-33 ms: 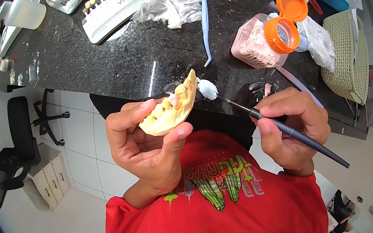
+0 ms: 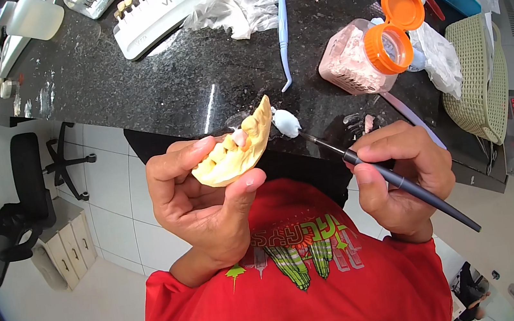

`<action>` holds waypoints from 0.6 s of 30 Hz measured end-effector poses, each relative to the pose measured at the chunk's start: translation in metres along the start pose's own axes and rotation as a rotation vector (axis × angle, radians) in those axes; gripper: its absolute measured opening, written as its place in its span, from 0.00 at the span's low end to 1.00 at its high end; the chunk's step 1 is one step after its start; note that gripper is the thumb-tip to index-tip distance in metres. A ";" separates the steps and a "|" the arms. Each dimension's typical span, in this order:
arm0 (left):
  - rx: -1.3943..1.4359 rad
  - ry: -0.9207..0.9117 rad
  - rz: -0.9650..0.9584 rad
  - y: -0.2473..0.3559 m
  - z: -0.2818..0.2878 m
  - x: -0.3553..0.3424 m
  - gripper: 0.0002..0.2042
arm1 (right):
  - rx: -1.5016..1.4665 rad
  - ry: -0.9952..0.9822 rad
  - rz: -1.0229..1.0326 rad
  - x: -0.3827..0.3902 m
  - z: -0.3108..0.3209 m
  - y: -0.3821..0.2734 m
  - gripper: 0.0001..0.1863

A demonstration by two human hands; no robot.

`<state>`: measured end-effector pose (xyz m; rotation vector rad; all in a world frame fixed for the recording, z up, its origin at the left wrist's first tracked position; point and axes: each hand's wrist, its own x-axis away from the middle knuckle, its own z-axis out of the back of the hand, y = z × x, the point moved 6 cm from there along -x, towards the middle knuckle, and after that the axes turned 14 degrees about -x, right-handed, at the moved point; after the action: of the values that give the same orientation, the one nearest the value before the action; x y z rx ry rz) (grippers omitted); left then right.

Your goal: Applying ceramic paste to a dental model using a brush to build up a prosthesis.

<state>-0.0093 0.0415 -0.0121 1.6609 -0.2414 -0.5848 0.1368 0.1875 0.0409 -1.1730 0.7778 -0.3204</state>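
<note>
My left hand (image 2: 200,197) pinches a yellow plaster dental model (image 2: 231,162) between thumb and fingers, just off the table's front edge. One tooth (image 2: 239,138) on the model is pale pinkish white, unlike the yellow ones around it. In my right hand (image 2: 405,173) is a slim brush (image 2: 396,178) with a dark handle, gripped like a pen and slanting up to the left. Its tip meets a smooth white mound of paste (image 2: 286,123) on the table edge, just right of the model. The bristles are too small to make out.
An open jar of pink powder (image 2: 354,57) with an orange lid lies tilted on the black table (image 2: 151,96). Behind are a blue dental instrument (image 2: 283,33), crumpled plastic (image 2: 234,14) and a tooth shade guide (image 2: 185,7). A woven basket (image 2: 474,80) stands at right.
</note>
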 end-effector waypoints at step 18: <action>0.033 -0.032 -0.041 0.004 -0.001 -0.001 0.23 | 0.070 -0.089 0.042 -0.002 -0.006 -0.004 0.08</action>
<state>-0.0089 0.0424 -0.0082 1.6929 -0.2422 -0.6413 0.1324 0.1830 0.0441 -1.0966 0.7073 -0.2564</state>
